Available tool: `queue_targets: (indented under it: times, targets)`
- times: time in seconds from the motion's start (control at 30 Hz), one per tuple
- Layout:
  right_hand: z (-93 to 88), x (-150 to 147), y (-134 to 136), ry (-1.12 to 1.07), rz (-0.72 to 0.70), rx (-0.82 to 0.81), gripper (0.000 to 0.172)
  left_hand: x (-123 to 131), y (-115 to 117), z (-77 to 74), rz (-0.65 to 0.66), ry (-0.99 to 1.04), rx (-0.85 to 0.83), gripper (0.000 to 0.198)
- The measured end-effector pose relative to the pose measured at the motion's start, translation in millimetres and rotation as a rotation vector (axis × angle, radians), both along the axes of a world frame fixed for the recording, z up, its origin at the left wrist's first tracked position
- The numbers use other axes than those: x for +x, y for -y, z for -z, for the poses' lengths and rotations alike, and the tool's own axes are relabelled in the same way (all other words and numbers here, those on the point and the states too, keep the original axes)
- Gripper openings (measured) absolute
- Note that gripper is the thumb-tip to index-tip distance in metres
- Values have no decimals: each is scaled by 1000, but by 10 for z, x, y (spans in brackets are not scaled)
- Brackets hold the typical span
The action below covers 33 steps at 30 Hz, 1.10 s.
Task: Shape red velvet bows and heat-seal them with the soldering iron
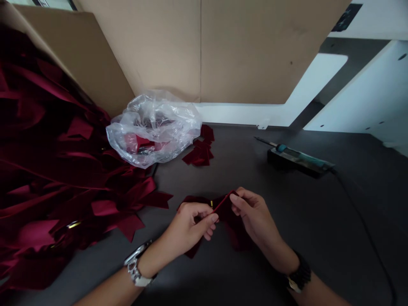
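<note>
Between my two hands a small strip of dark red velvet ribbon (223, 204) is stretched on a slant. Thumb and fingers of my left hand (196, 223) pinch its lower left end. My right hand (251, 210) pinches the upper right end. Just behind and under the hands lies a dark red velvet bow (237, 233), with a yellow tie (211, 204) showing near its middle. Part of the bow is hidden by my hands.
A large heap of dark red bows (79, 170) covers the left side. A clear plastic bag (156, 127) with red pieces stands behind, beside loose velvet scraps (200, 151). At right a soldering iron (280, 148) rests on a black holder (287, 165), its cord trailing forward. Cardboard (239, 51) stands behind.
</note>
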State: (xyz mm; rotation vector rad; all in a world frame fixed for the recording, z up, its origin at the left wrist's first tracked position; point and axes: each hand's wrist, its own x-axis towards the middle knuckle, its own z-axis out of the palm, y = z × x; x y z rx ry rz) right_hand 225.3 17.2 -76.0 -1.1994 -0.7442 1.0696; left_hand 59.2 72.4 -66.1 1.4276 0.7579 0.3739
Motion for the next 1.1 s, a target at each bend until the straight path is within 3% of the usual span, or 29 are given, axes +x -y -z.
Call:
queue_targets:
  times: [0.17,0.27,0.3,0.4,0.53,0.57,0.63,0.7,0.77,0.83,0.93,1.1]
  targets:
    - [20,63,8,22,-167,-80,22,-27,-15,19,-13,27,-21,38]
    - [41,52,7,4,-330,-122,40,-30,-18,22,-26,22,-10,36]
    - [43,36,6,11,-357,-128,38,-28,-17,21,-26,17,-2,36]
    - [25,-18,9,86,-330,-136,22,-19,-13,19,-12,12,34,36]
    - [-10,-11,13,122,-244,-111,22,-41,-21,14,-3,14,55,37]
    - [-11,16,9,105,-218,-102,23,-57,-24,3,43,9,54,38]
    - [2,92,-10,33,-108,-79,27,-92,-24,-33,272,-3,119,38]
    - [33,164,-46,-49,29,-47,32,-120,-10,-72,534,-25,304,33]
    - [77,200,-90,-68,36,-37,33,-130,10,-84,621,-79,561,23]
    - [124,187,-131,20,-103,-51,28,-126,18,-52,531,-180,753,18]
    - [181,123,-163,196,-277,-89,21,-118,-19,49,333,-325,862,20]
    - [237,70,-134,208,-247,-168,24,-107,-110,170,54,-346,805,23]
